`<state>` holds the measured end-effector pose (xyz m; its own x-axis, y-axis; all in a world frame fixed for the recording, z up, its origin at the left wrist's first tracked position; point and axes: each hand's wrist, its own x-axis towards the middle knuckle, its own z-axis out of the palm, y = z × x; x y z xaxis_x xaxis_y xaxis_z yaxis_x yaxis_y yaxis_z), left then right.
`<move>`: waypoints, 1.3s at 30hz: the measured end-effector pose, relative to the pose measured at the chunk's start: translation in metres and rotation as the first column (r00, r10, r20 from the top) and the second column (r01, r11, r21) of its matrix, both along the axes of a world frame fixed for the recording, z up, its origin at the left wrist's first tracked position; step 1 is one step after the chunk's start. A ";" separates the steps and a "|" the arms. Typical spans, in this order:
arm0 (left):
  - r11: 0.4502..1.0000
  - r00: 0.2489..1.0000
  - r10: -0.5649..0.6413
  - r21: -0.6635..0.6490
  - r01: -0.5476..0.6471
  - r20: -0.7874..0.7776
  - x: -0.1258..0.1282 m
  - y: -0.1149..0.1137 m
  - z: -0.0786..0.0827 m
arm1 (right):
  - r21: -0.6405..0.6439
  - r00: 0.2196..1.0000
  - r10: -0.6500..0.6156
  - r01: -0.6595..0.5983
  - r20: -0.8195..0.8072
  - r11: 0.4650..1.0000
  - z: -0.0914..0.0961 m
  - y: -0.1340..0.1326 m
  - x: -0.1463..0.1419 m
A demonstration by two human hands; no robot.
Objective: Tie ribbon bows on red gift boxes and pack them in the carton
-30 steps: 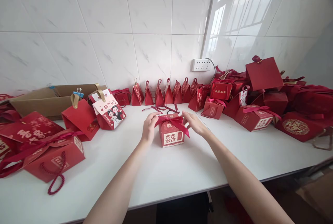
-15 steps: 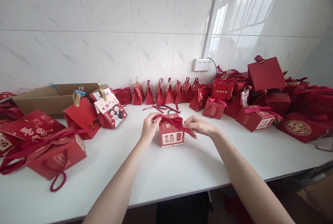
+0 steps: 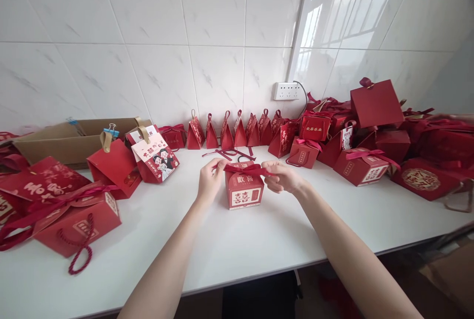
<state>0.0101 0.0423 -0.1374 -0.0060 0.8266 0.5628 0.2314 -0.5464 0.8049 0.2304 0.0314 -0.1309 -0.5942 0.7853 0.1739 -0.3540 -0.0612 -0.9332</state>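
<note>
A small red gift box (image 3: 245,196) with a cream label and Chinese characters stands upright before me on the white table (image 3: 229,250). Across its top runs a dark red ribbon (image 3: 243,168), knotted or crossed near the middle; the exact form of the knot is too small to tell. My left hand (image 3: 212,177) pinches the ribbon at the box's upper left. On the other side my right hand (image 3: 281,177) grips the ribbon between thumb and fingers, just right of the box top. Both hands are beside the box, level with its lid.
Behind stands a row of triangular red boxes (image 3: 227,136), with loose ribbon pieces (image 3: 229,154) in front. Many red boxes pile up at right (image 3: 377,104). At left are a ribboned box (image 3: 79,218), a cartoon-couple box (image 3: 159,158) and a brown carton (image 3: 40,146). A power strip (image 3: 288,91) hangs on the wall.
The ribbon loop over the box front has drawn up into a flatter, tighter line along the top. My hands have parted slightly, and the view has shifted a little.
</note>
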 end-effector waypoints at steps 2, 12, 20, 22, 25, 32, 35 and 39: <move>0.995 0.995 0.094 0.012 -0.095 0.040 -0.005 0.003 0.001 | -0.001 0.992 -0.050 0.050 -0.115 0.999 0.001 0.002 0.006; 0.847 0.525 0.517 -0.319 -0.425 0.676 -0.054 0.035 0.010 | -0.034 0.517 -0.053 0.046 -0.854 0.998 0.006 0.005 0.048; 0.879 0.851 0.459 0.009 -0.477 0.253 -0.030 0.015 0.008 | -0.156 0.764 -0.487 0.468 -0.423 0.870 0.007 0.012 0.034; 0.945 0.947 0.315 0.111 -0.307 -0.063 -0.020 0.005 0.008 | -0.102 0.800 -0.558 0.550 -0.221 0.829 0.007 0.010 0.020; 0.996 0.956 0.052 -0.049 -0.068 -0.287 -0.015 -0.002 0.006 | 0.115 0.822 -0.528 0.515 0.215 0.849 0.008 0.002 0.003; 0.898 0.927 -0.297 -0.397 0.189 -0.231 -0.018 0.002 0.003 | 0.127 0.730 -0.117 0.042 0.673 0.991 0.014 -0.009 -0.004; 0.853 0.933 -0.334 -0.466 0.237 -0.137 -0.018 0.001 0.006 | 0.107 0.801 -0.099 0.044 0.591 0.993 0.012 -0.007 -0.001; 0.805 0.930 -0.367 -0.506 0.309 -0.016 -0.020 0.001 0.007 | 0.067 0.885 -0.097 0.075 0.454 0.995 0.006 -0.004 -0.002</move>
<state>-0.0095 0.0434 -0.1299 0.3618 0.9298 0.0676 0.2059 -0.1504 0.9670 0.2286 0.0270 -0.1251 -0.5469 0.8348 -0.0631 0.1100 -0.0031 -0.9939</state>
